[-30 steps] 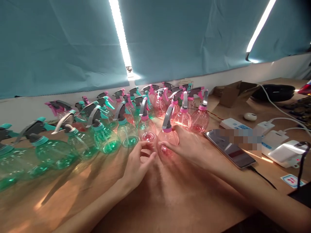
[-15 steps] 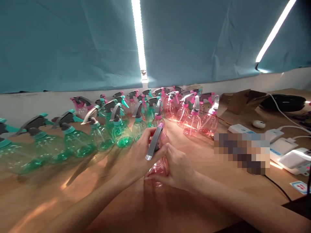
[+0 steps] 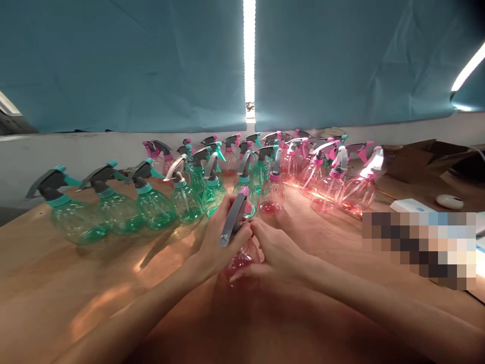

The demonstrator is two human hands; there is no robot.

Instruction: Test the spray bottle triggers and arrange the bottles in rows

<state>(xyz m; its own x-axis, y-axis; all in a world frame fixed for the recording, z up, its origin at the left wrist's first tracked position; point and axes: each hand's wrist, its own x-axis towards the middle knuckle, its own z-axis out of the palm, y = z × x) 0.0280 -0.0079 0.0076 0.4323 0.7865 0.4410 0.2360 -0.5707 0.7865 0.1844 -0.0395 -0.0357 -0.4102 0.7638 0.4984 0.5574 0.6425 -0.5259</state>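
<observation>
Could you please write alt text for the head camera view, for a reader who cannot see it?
Both hands, left hand and right hand, grip a pink spray bottle over a wooden table. Behind stand rows of green spray bottles and pink spray bottles.

Both forearms are stretched forward and angled inward, meeting at centre. The left hand (image 3: pixel 222 242) is curled shut, fingers wrapped, thumb upward. The right hand (image 3: pixel 278 253) is cupped close beside it, fingertips touching.
</observation>
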